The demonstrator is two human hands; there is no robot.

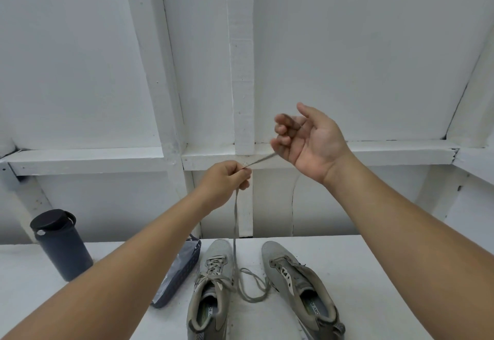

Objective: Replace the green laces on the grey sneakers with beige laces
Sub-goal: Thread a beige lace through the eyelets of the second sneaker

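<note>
White panelled walls are rising behind a white surface where two grey sneakers are lying side by side: the left sneaker laced, the right sneaker unlaced. The left hand is pinching a green-grey lace hanging down to the surface between them. The right hand is curling its blurred fingers loosely around the lace's upper end. A dark bottle and basket are sitting at left.
</note>
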